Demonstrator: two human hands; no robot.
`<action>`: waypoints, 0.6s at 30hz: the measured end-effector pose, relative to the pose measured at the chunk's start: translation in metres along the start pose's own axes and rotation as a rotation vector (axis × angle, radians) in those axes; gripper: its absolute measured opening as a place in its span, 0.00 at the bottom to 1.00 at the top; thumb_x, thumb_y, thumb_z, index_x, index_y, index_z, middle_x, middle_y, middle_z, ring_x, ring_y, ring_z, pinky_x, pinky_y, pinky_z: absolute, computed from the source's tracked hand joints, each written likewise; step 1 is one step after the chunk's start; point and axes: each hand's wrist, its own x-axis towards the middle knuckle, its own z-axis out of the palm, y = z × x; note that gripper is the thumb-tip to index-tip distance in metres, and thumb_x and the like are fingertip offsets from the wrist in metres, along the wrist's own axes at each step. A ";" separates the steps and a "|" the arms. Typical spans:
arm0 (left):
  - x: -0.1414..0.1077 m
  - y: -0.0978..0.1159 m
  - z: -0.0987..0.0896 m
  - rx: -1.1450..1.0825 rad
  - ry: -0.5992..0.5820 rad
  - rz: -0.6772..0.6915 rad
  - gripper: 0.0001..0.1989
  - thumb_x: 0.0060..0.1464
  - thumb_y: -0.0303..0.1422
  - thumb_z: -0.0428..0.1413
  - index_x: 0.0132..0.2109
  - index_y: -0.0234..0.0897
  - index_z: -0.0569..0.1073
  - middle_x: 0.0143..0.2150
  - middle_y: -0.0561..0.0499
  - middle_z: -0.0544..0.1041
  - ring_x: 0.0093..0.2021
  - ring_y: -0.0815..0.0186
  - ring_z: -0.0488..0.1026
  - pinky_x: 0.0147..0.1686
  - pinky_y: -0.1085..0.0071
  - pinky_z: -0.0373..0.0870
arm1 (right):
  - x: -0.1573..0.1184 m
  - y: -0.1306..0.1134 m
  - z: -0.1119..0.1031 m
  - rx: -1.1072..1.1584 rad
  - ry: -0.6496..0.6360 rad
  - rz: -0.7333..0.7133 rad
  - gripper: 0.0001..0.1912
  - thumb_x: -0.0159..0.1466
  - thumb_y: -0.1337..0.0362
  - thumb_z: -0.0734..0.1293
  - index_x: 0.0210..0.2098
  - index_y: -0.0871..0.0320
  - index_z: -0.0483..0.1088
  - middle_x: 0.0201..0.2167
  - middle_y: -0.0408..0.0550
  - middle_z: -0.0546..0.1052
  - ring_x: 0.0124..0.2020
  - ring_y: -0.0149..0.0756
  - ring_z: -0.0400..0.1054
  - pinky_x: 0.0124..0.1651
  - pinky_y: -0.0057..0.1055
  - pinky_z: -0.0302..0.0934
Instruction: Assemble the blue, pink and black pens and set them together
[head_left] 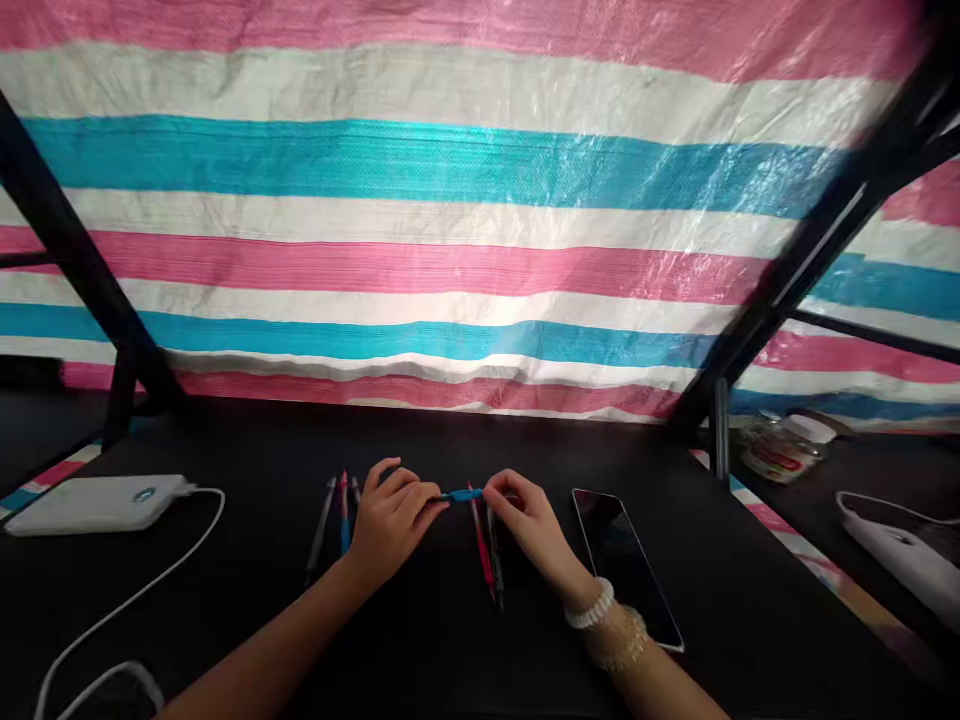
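A blue pen (463,495) is held level above the black table between my two hands. My left hand (394,515) pinches its left end, and my right hand (534,520) has thumb and fingers closed at its right end. Below the blue pen lie a red pen (482,548) and a dark pen (495,562), side by side. To the left of my left hand are a grey-black pen (322,525) and a red-and-blue pen (345,515); part of another pen there is hidden behind the hand.
A dark-screened phone (626,565) lies right of my right hand. At far left sits a white power bank (97,505) with a white cable (161,572). Black metal posts and a striped tarp (450,265) border the black table (420,650). A jar (787,450) stands beyond the right post.
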 end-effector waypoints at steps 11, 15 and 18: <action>-0.004 0.002 -0.003 -0.049 -0.074 -0.025 0.05 0.56 0.28 0.61 0.38 0.39 0.72 0.32 0.54 0.81 0.31 0.67 0.77 0.39 0.66 0.62 | -0.005 -0.002 -0.001 0.024 -0.029 0.054 0.19 0.63 0.50 0.66 0.26 0.58 0.66 0.22 0.39 0.63 0.23 0.29 0.55 0.27 0.28 0.50; -0.005 -0.001 -0.003 -0.027 -0.062 -0.024 0.06 0.54 0.30 0.62 0.40 0.40 0.74 0.33 0.53 0.81 0.31 0.65 0.77 0.38 0.66 0.62 | -0.005 -0.004 -0.002 0.132 -0.007 0.027 0.14 0.58 0.54 0.72 0.34 0.57 0.69 0.30 0.42 0.70 0.30 0.32 0.64 0.34 0.28 0.58; -0.006 -0.003 -0.002 -0.021 -0.060 -0.006 0.08 0.54 0.31 0.63 0.42 0.40 0.75 0.33 0.53 0.81 0.31 0.66 0.77 0.36 0.67 0.62 | -0.004 -0.002 -0.001 0.228 -0.075 0.104 0.17 0.60 0.49 0.69 0.37 0.57 0.69 0.28 0.43 0.72 0.27 0.31 0.64 0.31 0.28 0.58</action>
